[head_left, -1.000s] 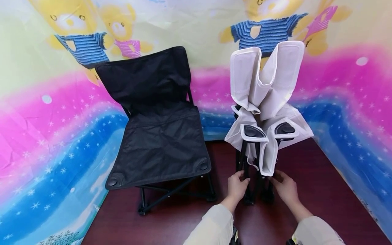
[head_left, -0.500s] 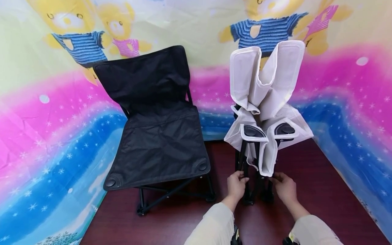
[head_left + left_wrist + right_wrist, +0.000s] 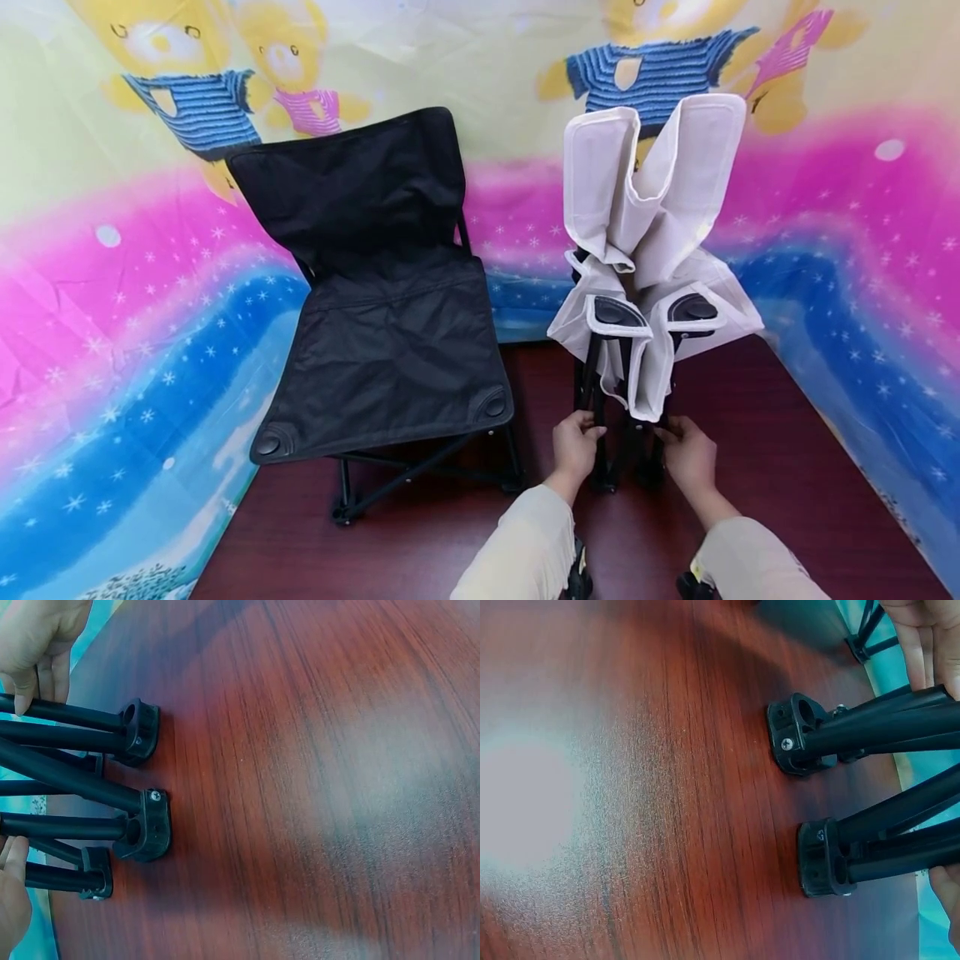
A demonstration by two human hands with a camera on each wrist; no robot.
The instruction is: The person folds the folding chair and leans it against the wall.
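Reddish tabletop [image 3: 360, 558], black chair [image 3: 390, 358], left hand [image 3: 575, 448] and right hand [image 3: 690, 457] gripping folded white chair [image 3: 697, 183] by its legs [image 3: 71, 777]

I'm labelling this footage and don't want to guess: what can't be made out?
Black fabric chair: rear feet hidden by its seat, head view.
White fabric folding chair: some inner fabric hidden by its own folds, head view.
Left hand: cut off by left edge, left wrist view.
Right hand: cut off by right edge, right wrist view.
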